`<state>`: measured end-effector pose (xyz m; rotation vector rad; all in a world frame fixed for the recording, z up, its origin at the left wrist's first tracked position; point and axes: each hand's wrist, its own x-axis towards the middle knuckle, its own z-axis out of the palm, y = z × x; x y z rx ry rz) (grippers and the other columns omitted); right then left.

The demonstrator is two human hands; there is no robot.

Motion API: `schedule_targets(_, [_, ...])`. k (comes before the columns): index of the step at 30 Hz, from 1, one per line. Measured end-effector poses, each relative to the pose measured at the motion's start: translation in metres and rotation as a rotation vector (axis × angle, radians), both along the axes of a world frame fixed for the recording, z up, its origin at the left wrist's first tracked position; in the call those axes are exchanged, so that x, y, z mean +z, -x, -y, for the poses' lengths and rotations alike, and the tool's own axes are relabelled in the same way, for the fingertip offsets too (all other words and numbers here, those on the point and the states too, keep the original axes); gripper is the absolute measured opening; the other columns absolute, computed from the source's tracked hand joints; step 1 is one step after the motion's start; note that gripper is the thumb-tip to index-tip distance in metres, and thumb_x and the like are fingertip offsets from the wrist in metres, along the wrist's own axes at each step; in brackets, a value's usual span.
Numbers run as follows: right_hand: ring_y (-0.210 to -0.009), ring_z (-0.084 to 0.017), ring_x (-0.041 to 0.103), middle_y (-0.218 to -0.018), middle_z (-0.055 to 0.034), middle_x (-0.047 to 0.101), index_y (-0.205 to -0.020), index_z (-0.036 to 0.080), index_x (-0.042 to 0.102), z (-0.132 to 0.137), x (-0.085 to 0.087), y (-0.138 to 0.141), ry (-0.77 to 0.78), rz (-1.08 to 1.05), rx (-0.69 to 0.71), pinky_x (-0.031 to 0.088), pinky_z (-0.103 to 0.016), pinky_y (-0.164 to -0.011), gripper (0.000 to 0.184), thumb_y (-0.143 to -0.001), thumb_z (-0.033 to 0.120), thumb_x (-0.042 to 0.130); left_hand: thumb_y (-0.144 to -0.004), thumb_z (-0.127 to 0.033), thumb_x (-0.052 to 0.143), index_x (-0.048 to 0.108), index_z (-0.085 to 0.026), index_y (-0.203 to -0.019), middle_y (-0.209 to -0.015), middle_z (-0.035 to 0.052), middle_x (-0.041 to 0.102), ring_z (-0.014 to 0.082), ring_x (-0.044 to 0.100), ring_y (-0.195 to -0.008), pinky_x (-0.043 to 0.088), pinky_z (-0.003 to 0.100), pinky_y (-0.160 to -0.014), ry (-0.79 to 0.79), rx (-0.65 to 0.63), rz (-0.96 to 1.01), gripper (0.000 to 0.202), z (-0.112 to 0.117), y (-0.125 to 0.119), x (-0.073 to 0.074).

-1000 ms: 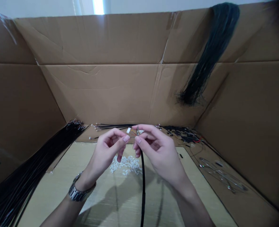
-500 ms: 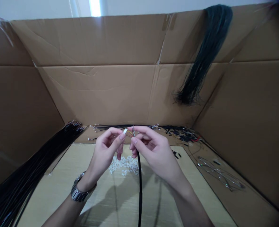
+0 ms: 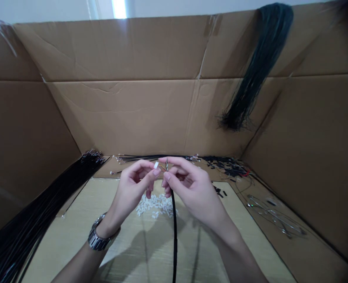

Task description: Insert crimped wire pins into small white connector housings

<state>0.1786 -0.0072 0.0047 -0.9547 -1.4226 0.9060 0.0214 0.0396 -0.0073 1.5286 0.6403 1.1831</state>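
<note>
The left hand [image 3: 132,188] pinched a small white connector [image 3: 155,165]. The right hand [image 3: 191,186] pinched a black cable [image 3: 174,228] near its thin wires [image 3: 162,168].

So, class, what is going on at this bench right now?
A person is working inside a cardboard enclosure. The left hand pinches a small white connector, and the right hand holds the end of a black cable, its thin coloured wires close to the connector. A pile of white connectors lies on the table below, and a bundle of black cables lies to the left.
</note>
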Motion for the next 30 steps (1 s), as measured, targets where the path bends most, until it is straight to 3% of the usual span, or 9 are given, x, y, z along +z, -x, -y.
schedule_targets(7, [-0.053, -0.009, 0.058, -0.075, 0.004, 0.06, -0.117, 0.022, 0.064, -0.003, -0.002, 0.0, 0.033, -0.009, -0.032, 0.053, -0.023, -0.049, 0.025, -0.093, 0.024, 0.058, -0.092, -0.033, 0.067, 0.064, -0.017, -0.085, -0.057, -0.0048, 0.054, 0.0074, 0.048, -0.046, 0.044, 0.016, -0.042, -0.024, 0.034, -0.006, 0.018, 0.002, 0.001, -0.003])
schedule_targets(10, [-0.05, -0.008, 0.058, -0.074, 0.0047, 0.058, -0.121, 0.021, 0.062, -0.003, 0.0, 0.001, 0.064, -0.046, -0.032, 0.055, -0.023, -0.046, 0.029, -0.092, 0.026, 0.06, -0.091, -0.031, 0.068, 0.063, -0.018, -0.083, -0.059, -0.0046, 0.054, 0.0077, 0.048, -0.046, 0.043, 0.018, -0.042, -0.091, 0.115, -0.004, 0.016, 0.005, -0.002, -0.008])
schedule_targets(13, [-0.043, -0.009, 0.055, -0.062, 0.0077, 0.055, -0.12, 0.018, 0.061, -0.001, 0.005, -0.001, 0.169, -0.078, 0.086, 0.054, -0.022, -0.042, 0.032, -0.091, 0.029, 0.062, -0.09, -0.022, 0.068, 0.064, -0.019, -0.08, -0.069, -0.0017, 0.059, 0.0092, 0.052, -0.054, 0.045, 0.02, -0.049, -0.366, 0.25, 0.008, 0.011, 0.007, -0.004, -0.013])
schedule_targets(15, [-0.04, -0.009, 0.054, -0.052, 0.0092, 0.052, -0.111, 0.017, 0.063, 0.001, 0.007, -0.003, 0.251, -0.072, 0.214, 0.054, -0.022, -0.042, 0.025, -0.091, 0.031, 0.062, -0.087, -0.015, 0.068, 0.065, -0.02, -0.081, -0.072, -0.0002, 0.062, 0.0123, 0.056, -0.063, 0.048, 0.023, -0.056, -0.59, 0.304, 0.01, 0.008, 0.007, -0.003, -0.015])
schedule_targets(17, [-0.04, -0.009, 0.053, -0.05, 0.0098, 0.05, -0.103, 0.019, 0.062, 0.003, 0.008, -0.004, 0.279, -0.098, 0.282, 0.056, -0.022, -0.043, 0.019, -0.09, 0.034, 0.064, -0.085, -0.011, 0.069, 0.066, -0.021, -0.085, -0.07, -0.0005, 0.062, 0.0141, 0.058, -0.066, 0.049, 0.025, -0.059, -0.718, 0.325, 0.013, 0.011, 0.006, -0.002, -0.017])
schedule_targets(22, [-0.037, -0.007, 0.046, -0.052, 0.0114, 0.049, -0.101, 0.024, 0.056, 0.002, 0.006, 0.0, 0.22, -0.231, 0.275, 0.054, -0.02, -0.038, 0.019, -0.088, 0.031, 0.068, -0.088, -0.013, 0.067, 0.065, -0.021, -0.085, -0.072, -0.0009, 0.06, 0.0124, 0.057, -0.06, 0.048, 0.024, -0.055, -0.647, 0.339, 0.011, 0.009, 0.007, -0.002, -0.018])
schedule_targets(27, [-0.041, -0.007, 0.043, -0.058, 0.011, 0.047, -0.117, 0.026, 0.056, 0.0, 0.004, 0.0, 0.254, -0.255, 0.292, 0.056, -0.021, -0.039, 0.032, -0.089, 0.034, 0.069, -0.089, -0.013, 0.066, 0.065, -0.022, -0.086, -0.076, -0.0007, 0.06, 0.0122, 0.058, -0.063, 0.049, 0.024, -0.056, -0.608, 0.329, 0.025, 0.009, 0.008, -0.001, -0.019])
schedule_targets(30, [-0.041, -0.008, 0.047, -0.053, 0.0096, 0.048, -0.096, 0.021, 0.06, -0.002, 0.003, -0.003, 0.339, -0.18, 0.351, 0.055, -0.022, -0.04, 0.025, -0.089, 0.044, 0.067, -0.087, -0.011, 0.067, 0.066, -0.022, -0.087, -0.078, -0.0001, 0.062, 0.013, 0.059, -0.065, 0.049, 0.024, -0.058, -0.65, 0.338, 0.016, 0.011, 0.005, 0.002, -0.018])
